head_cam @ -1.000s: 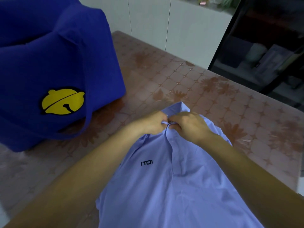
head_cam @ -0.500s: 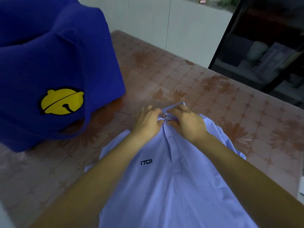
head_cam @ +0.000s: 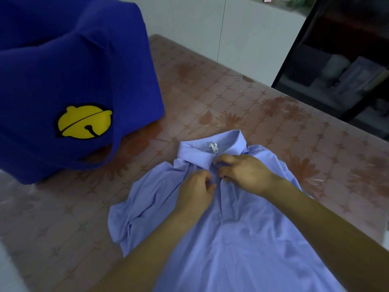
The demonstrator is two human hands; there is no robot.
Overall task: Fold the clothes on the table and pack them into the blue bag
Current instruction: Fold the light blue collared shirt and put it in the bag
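Observation:
A light blue polo shirt (head_cam: 242,239) lies front up on the table, collar (head_cam: 202,152) pointing away from me, a white label showing inside it. My left hand (head_cam: 195,190) rests on the shirt just left of the button placket, fingers curled and pinching the fabric. My right hand (head_cam: 244,173) sits at the placket right below the collar, fingertips pinching its edge. The shirt's left sleeve (head_cam: 134,218) is bunched up. The blue bag (head_cam: 69,66) with a yellow bell emblem (head_cam: 84,122) stands at the left, its handle strap hanging down onto the table.
The table (head_cam: 263,114) has a brown flower-pattern cover; its far edge runs along white cabinets (head_cam: 210,28). A dark shelf unit (head_cam: 341,66) with items stands at the back right. Bare tabletop lies between the bag and the shirt.
Both hands have slid from the collar down to the placket. The collar now lies open and flat with its label showing, and the left sleeve has come into view.

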